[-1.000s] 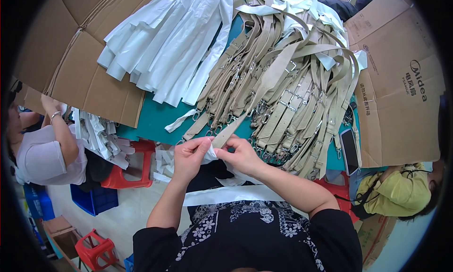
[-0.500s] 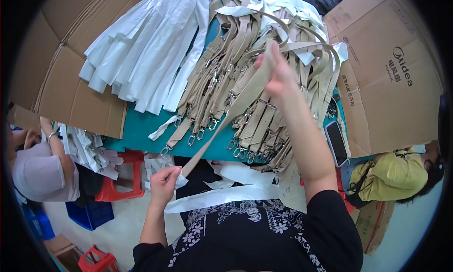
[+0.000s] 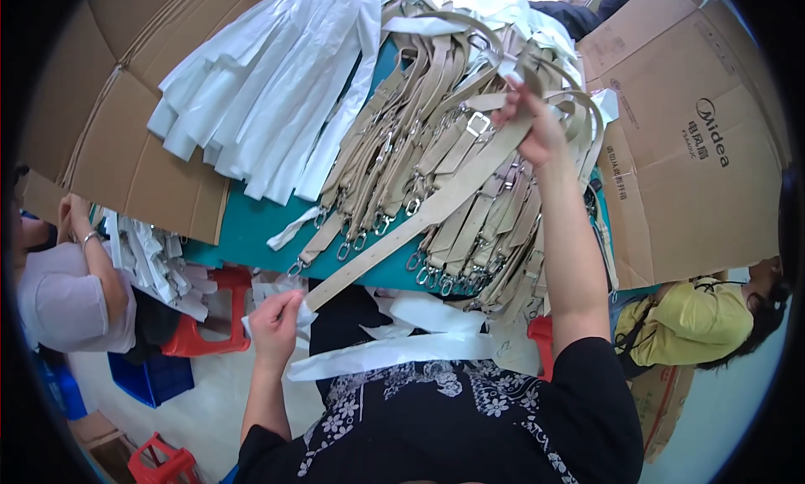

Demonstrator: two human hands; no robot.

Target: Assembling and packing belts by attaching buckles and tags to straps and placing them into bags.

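A long beige strap (image 3: 417,221) runs taut and slanting across the pile, from low left to high right. At its lower end my left hand (image 3: 277,316) is pinched shut, with a bit of white wrapping showing beside the fingers. My right hand (image 3: 534,125) is at the strap's upper part, fingers curled about it. Beneath lie several beige straps (image 3: 392,153) with metal buckles and clasps, their clasp ends hanging toward the table's near edge. White plastic sleeves (image 3: 272,90) lie fanned out left of the straps.
The table (image 3: 260,232) has a green top. Cardboard boxes stand left (image 3: 151,140) and right (image 3: 671,148). White plastic strips (image 3: 394,356) lie across my lap. Two people sit at either side, one in a yellow top (image 3: 700,320). A red stool (image 3: 214,320) and blue crate (image 3: 151,375) are lower left.
My right hand has moved right and slightly down along the strap, which now lies flatter to view. My left hand has shifted slightly left. A phone seen at the right is now hidden behind my arm.
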